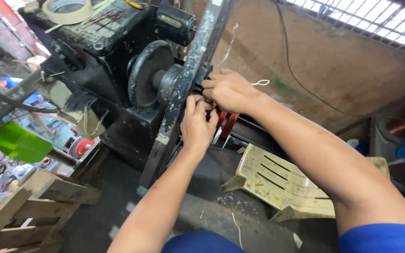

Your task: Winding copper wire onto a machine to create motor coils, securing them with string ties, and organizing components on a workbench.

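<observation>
Daylight enters through the grille (376, 21) at one o'clock and evenly lights the brown wall (333, 61). The black machine (118, 70) at eleven o'clock stays dim, detail lost in shadow. Wide-angle bending shows at the edges. The nine o'clock clutter appears soft and slightly overexposed.

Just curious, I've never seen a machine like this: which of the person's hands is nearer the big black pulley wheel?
Left. The left hand is just right of and below the black pulley wheel; the right hand is farther right, beyond the metal bar.
</observation>
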